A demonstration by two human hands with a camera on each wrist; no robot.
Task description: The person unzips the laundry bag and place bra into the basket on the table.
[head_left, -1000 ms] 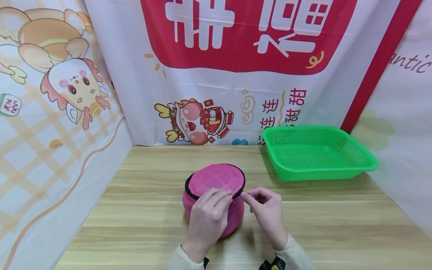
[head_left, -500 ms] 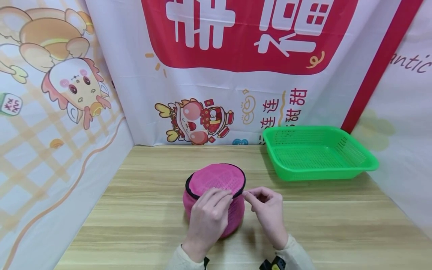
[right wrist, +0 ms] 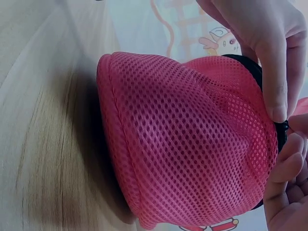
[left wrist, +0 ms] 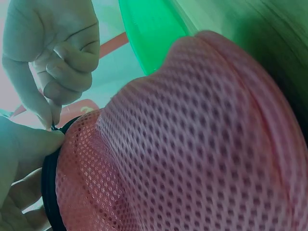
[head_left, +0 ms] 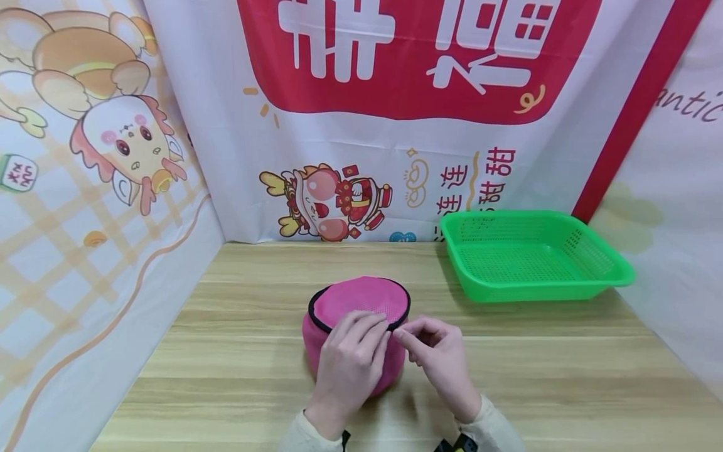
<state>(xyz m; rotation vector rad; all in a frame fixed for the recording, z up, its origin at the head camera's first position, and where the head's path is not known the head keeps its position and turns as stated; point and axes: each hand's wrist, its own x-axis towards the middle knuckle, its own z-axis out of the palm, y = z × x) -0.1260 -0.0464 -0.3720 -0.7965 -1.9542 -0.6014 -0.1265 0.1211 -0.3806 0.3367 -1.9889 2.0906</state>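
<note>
A round pink mesh laundry bag (head_left: 392, 367) stands on the table, its lid facing up. Black zipper edging (head_left: 319, 320) runs around that lid. At the near rim my left hand (head_left: 350, 367) pinches the edging between thumb and fingers. Just to its right, my right hand (head_left: 437, 358) pinches a small black zipper pull (right wrist: 286, 124) with thumb and forefinger. The other right fingers are curled in, as the left wrist view shows. Fingertips of both hands are close together at the zipper. The mesh side (left wrist: 187, 139) bulges outward below the rim.
A green plastic basket (head_left: 542, 292) stands at the back right of the wooden table (head_left: 226, 376). Printed cloth hangings (head_left: 237, 157) close off the back and both sides.
My right hand has moved slightly left and toward me along the zipper, closer to my left hand. The bag's rim has shifted a little with it; the left hand stays nearly still.
</note>
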